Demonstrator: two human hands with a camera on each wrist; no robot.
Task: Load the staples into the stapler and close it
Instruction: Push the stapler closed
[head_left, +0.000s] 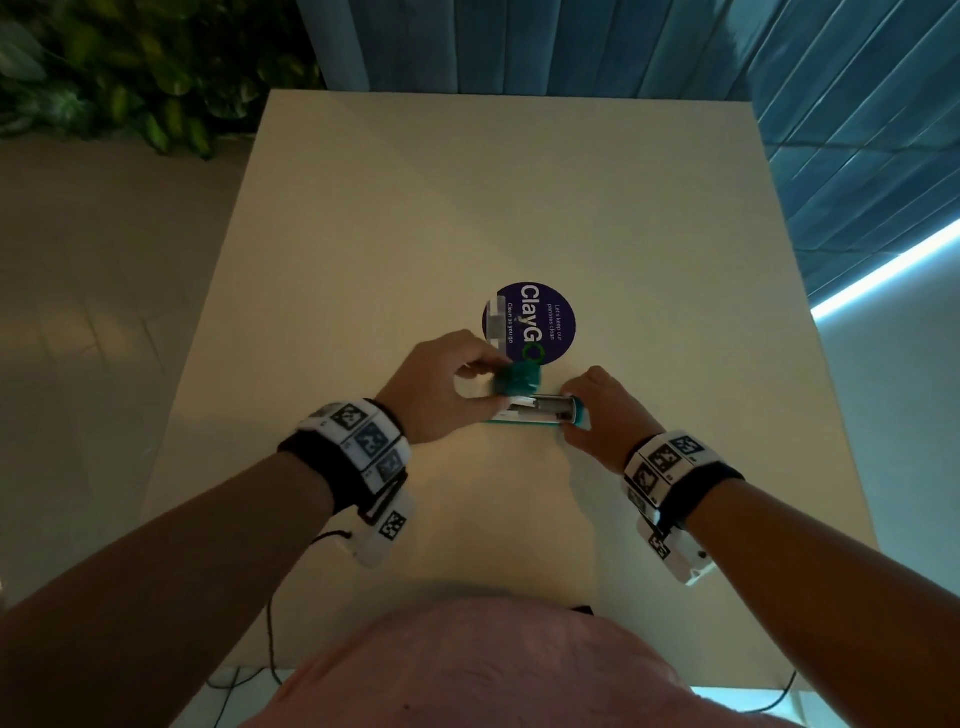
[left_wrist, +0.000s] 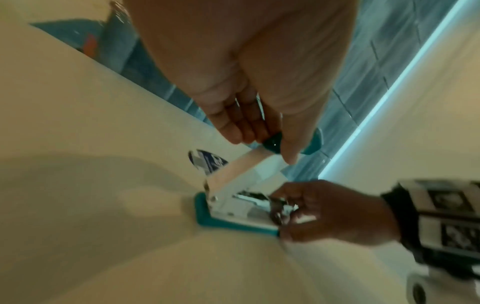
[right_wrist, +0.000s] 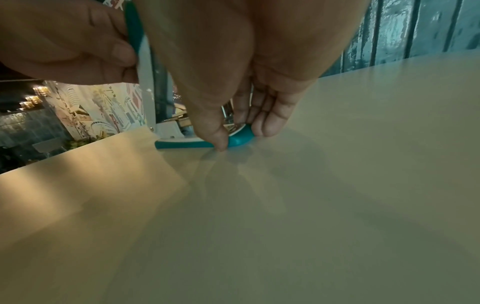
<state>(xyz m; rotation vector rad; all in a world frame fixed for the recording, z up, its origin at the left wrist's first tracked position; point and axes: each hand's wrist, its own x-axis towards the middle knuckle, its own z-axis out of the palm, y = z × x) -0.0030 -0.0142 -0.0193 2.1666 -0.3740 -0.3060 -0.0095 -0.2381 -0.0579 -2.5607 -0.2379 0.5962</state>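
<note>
Stapler (head_left: 535, 410), teal and white, lies lengthwise on the table (head_left: 519, 208), just near side of the round purple sticker (head_left: 540, 322). Teal base flat on the surface. Top cover (left_wrist: 249, 162) swung up on its hinge, standing steeply above the base. Metal staple channel (head_left: 545, 405) exposed, shiny; whether staples sit inside cannot be made out.

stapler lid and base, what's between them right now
The open metal staple channel, seen in the left wrist view, between the raised lid and the base.
</note>
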